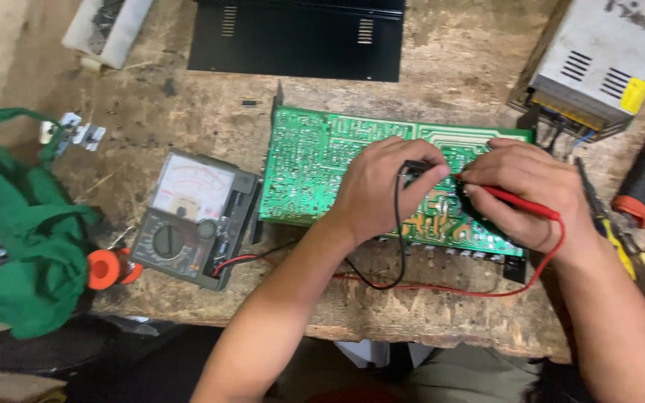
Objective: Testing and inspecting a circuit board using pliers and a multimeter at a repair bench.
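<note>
— What's the surface like?

— A worn, scuffed wooden bench (188,112), seen from the head camera. A green circuit board (315,168) lies flat at its middle, solder side up.

— And the hands?

— Both are over the board's right half. The left hand (378,186) pinches a black probe (416,166) between thumb and fingers, tip down on the board. The right hand (528,194) is closed around a red probe (520,201), its tip on the board just beside the black one.

— Where do the leads go?

— Red and black wires (382,282) loop over the bench's front edge to an analog multimeter (192,216) left of the board.

— Anything else?

— A black metal cover (300,45) at the top, a grey power supply box (606,60) top right, pliers (636,257) far right, green cloth (24,231) far left.
</note>
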